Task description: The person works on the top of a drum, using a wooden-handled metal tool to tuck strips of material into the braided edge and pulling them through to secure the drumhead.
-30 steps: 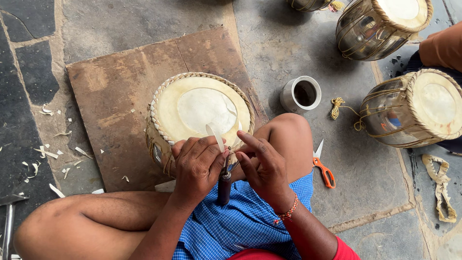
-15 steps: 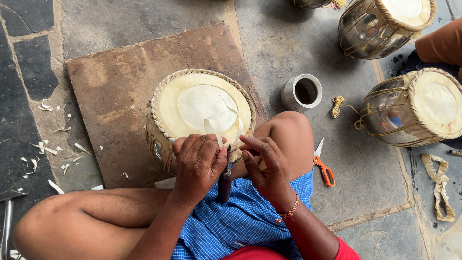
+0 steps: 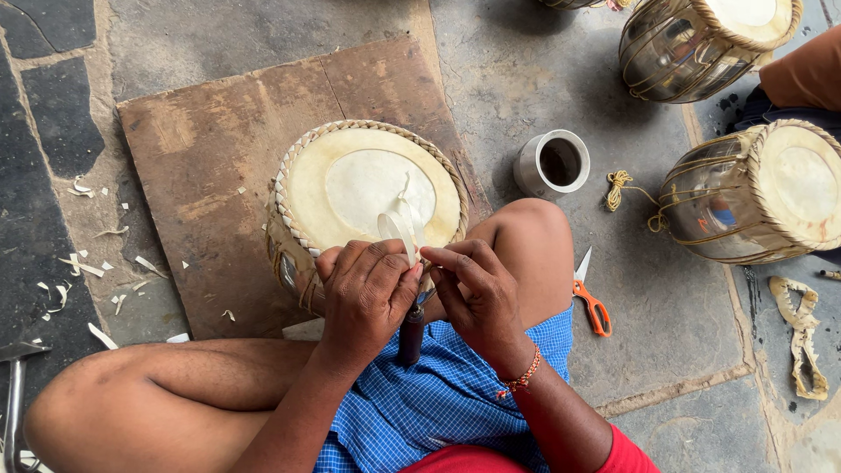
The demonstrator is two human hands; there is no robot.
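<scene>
Left hand (image 3: 366,293) is curled tight around a dark-handled tool (image 3: 410,333) and pinching a thin pale strip (image 3: 401,226) that curls up from the fingers. Right hand (image 3: 477,293) sits just beside it, fingers bent and touching the same strip – both near the lower middle of the frame. Right above them is the drum (image 3: 368,188), cream skin with a braided rim, resting on a brown board (image 3: 201,166). Further out – a small metal cup (image 3: 552,165) upper right of centre, orange-handled scissors (image 3: 592,298) by the knee, and two shiny metal drums (image 3: 745,197) at the right edge.
</scene>
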